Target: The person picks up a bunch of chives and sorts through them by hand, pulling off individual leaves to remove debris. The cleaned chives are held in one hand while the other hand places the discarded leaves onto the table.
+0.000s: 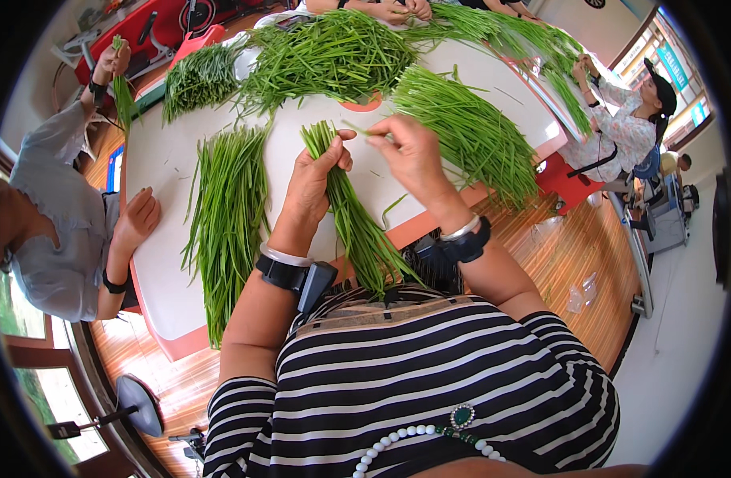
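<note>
My left hand [314, 179] is closed round a bunch of garlic chives [356, 219], its cut ends up and its long leaves trailing down toward my striped top. Just to the right, my right hand [413, 155] pinches a thin pale-green stalk [354, 127] beside the top of that bunch. On the left a loose stack of chives [226, 207] lies on the white table [162, 271] and hangs over its near edge. Another broad stack [465, 135] lies to my right. A big tangled heap of chives [326, 60] sits beyond my hands.
A darker pile of chives [202, 80] lies at the far left. A person in a grey top [55, 215] is at the left side, holding up a small bunch. Another person in a floral top [617, 131] handles chives at the right. Scraps dot the tabletop.
</note>
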{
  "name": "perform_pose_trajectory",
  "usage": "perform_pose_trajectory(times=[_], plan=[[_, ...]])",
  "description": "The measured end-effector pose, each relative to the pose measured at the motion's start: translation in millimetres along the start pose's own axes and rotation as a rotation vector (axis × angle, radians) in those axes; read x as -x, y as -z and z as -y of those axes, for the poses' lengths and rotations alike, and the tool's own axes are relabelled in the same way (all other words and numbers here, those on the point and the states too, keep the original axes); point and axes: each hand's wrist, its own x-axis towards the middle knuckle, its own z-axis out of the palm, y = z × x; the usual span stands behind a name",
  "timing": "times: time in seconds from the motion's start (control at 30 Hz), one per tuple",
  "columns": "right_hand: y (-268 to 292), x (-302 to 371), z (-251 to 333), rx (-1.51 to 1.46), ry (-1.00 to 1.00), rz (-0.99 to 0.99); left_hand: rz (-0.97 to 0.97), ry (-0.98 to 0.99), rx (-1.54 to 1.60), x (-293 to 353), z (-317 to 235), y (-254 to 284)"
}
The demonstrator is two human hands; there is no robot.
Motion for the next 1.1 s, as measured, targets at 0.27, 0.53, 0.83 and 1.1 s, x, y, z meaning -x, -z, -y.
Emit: perform_pose_trajectory(times=[0.27,0.53,0.83,1.1], plan=[[-20,20,6,-0.163,-0.102,0.044,-0.029,0.005,-0.082,-2,9,5],[60,32,-17,0.064,-0.120,-0.012,0.008,-0.136,0.350,-14,-21,50],[136,75,-63,0.734,-0.130,0.306,0.244,0.040,0.643,-9,-18,25],[106,51,-40,0.264,-0.237,0.057,0.158,0.095,0.279,-1,1,11]])
